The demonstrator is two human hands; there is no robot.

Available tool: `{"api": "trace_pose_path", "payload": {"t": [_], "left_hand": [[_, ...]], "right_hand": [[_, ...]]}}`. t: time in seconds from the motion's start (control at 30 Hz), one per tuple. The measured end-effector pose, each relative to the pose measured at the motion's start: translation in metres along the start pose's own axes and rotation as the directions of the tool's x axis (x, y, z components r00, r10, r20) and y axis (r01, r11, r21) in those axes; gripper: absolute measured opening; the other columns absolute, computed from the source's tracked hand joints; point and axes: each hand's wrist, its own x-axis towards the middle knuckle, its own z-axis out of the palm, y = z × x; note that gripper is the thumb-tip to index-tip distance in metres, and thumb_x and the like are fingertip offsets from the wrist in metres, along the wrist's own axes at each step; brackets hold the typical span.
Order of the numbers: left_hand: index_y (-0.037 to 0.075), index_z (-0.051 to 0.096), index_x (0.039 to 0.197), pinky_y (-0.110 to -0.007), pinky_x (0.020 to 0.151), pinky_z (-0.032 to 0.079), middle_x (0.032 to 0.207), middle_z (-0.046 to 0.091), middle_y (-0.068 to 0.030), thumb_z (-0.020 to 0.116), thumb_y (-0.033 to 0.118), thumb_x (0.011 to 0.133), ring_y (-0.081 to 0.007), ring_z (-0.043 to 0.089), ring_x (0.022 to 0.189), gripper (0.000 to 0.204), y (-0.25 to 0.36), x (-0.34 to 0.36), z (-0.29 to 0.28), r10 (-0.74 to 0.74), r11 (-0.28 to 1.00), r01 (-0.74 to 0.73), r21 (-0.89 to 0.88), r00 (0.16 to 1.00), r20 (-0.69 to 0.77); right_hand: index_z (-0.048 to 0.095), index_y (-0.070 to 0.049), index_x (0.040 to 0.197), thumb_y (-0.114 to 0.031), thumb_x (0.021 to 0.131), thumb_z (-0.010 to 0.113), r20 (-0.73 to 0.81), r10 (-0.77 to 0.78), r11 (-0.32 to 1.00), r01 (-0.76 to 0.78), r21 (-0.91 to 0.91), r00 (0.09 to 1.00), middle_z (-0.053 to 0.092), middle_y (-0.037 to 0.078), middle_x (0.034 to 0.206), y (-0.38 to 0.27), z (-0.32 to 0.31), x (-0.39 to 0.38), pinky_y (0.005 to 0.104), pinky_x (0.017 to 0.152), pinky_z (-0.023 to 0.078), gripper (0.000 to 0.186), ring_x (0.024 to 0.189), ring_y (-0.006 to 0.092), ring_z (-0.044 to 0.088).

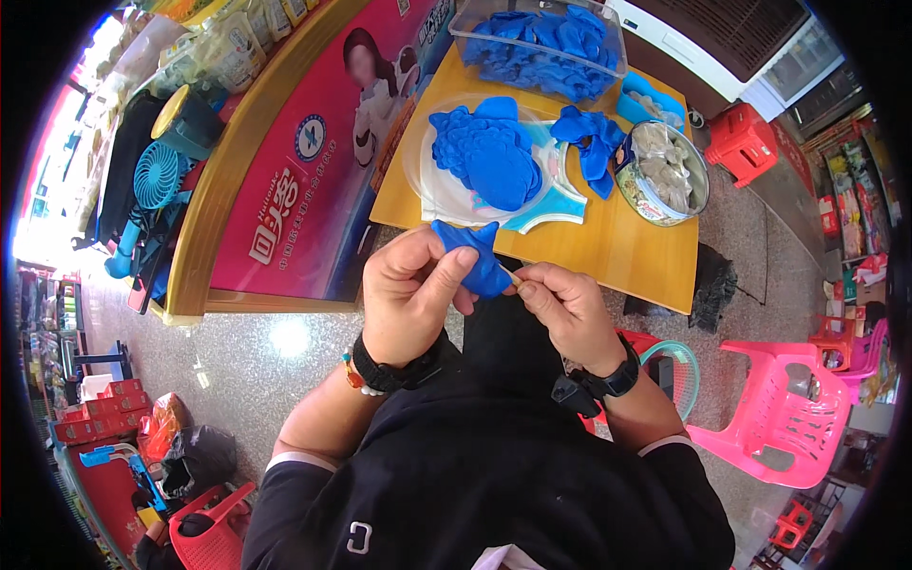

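My left hand point(413, 290) pinches a crumpled blue thin piece point(470, 249) between thumb and fingers, just in front of the wooden table. My right hand point(560, 309) grips a thin light stick point(513, 279) whose far end meets the blue piece. On the table point(617, 266), a stack of blue petal-like pieces point(484, 157) lies on a clear round tray point(418, 161) over a white and turquoise mat point(556, 211). A loose bunch of blue pieces point(589, 142) lies right of it, beside a round tin point(665, 171) of small bagged items.
A clear bin point(541, 52) of blue pieces and a small blue basket point(651, 100) stand at the back. A pink-panelled counter point(237, 256) borders the left, with a fan point(160, 174) on top. A pink chair point(779, 408) and red stool point(741, 142) stand right. Someone is partly visible lower left.
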Motion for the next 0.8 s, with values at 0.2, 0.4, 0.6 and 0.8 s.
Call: {"api": "trace_pose_path", "payload": {"t": [0.2, 0.4, 0.6, 0.8], "left_hand": [[0.002, 0.057, 0.079, -0.020, 0.049, 0.046, 0.071, 0.064, -0.0078, 0.059, 0.011, 0.093, -0.0097, 0.059, 0.052, 0.017, 0.000, 0.001, -0.006, 0.024, 0.999, -0.023, 0.043, 0.999, -0.023], [0.000, 0.060, 0.085, -0.019, 0.049, 0.045, 0.077, 0.064, -0.0065, 0.060, 0.009, 0.092, -0.0075, 0.058, 0.055, 0.011, -0.007, 0.001, 0.000, -0.049, 0.999, 0.050, -0.014, 0.999, 0.021], [-0.003, 0.054, 0.121, -0.020, 0.055, 0.052, 0.104, 0.063, -0.0125, 0.056, 0.013, 0.095, -0.0121, 0.063, 0.064, 0.031, 0.007, 0.004, -0.002, -0.057, 0.985, 0.053, -0.164, 0.998, -0.018], [-0.002, 0.063, 0.105, -0.024, 0.061, 0.054, 0.088, 0.068, -0.0100, 0.054, 0.016, 0.096, -0.0157, 0.068, 0.070, 0.022, 0.002, 0.005, -0.006, -0.093, 0.967, 0.060, -0.247, 0.988, -0.123]], "right_hand": [[0.065, 0.002, 0.096, -0.011, 0.093, 0.057, 0.022, -0.074, 0.993, 0.076, -0.094, 0.997, 0.067, 0.009, 0.078, 0.004, -0.007, 0.002, 0.0239, 0.062, 0.047, 0.016, 0.068, 0.0136, 0.062], [0.065, 0.003, 0.096, -0.011, 0.093, 0.057, -0.041, -0.142, 0.982, 0.136, -0.127, 0.989, 0.068, 0.011, 0.080, 0.003, -0.003, 0.004, 0.0256, 0.063, 0.048, 0.017, 0.070, 0.0170, 0.065], [0.065, 0.003, 0.094, -0.011, 0.093, 0.057, -0.015, -0.149, 0.982, 0.146, -0.120, 0.989, 0.068, 0.010, 0.081, 0.005, -0.004, 0.002, 0.0254, 0.064, 0.048, 0.016, 0.071, 0.0158, 0.065], [0.066, 0.002, 0.093, -0.013, 0.093, 0.057, -0.004, -0.070, 0.994, 0.069, -0.084, 0.998, 0.067, 0.009, 0.080, 0.007, -0.005, -0.001, 0.0247, 0.063, 0.046, 0.018, 0.068, 0.0133, 0.062]]}}
